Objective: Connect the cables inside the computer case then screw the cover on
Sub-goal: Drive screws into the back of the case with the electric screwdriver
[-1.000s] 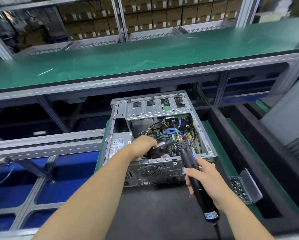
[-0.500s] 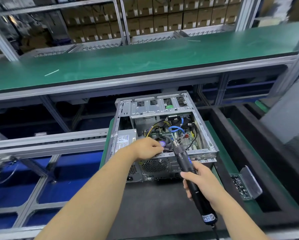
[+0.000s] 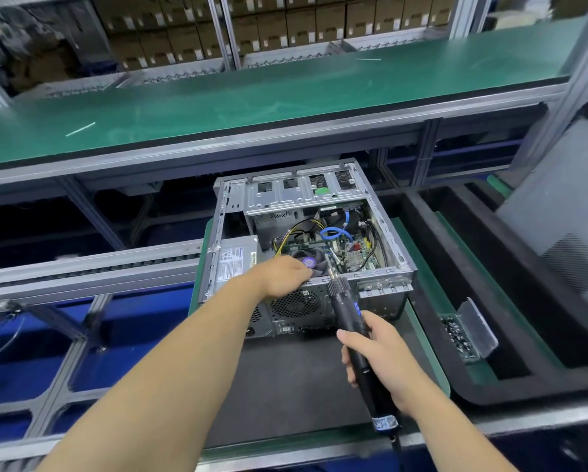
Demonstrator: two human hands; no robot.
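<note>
Now, status:
case: computer case (image 3: 306,253) open-topped, no cover on it, at the far middle of the dark worktop (image 3: 285,386); cables (image 3: 333,231) visible inside.
left hand (image 3: 282,277): pulled back from deep inside to the near rim by the fan (image 3: 307,262); fingers hidden, grip unclear.
right hand (image 3: 381,362): clenched round electric screwdriver (image 3: 353,335), bit now lowered inside the rim.
read: likely driving an internal screw; cover step pending.
extras: screw tray (image 3: 462,335) at right edge.

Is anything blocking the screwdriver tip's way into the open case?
Nothing visible does. The right hand grips the black electric screwdriver, whose bit already reaches over the rim of the open grey metal computer case. The left hand rests beside it, by the purple-labelled cooler fan, off the bit's line.
</note>
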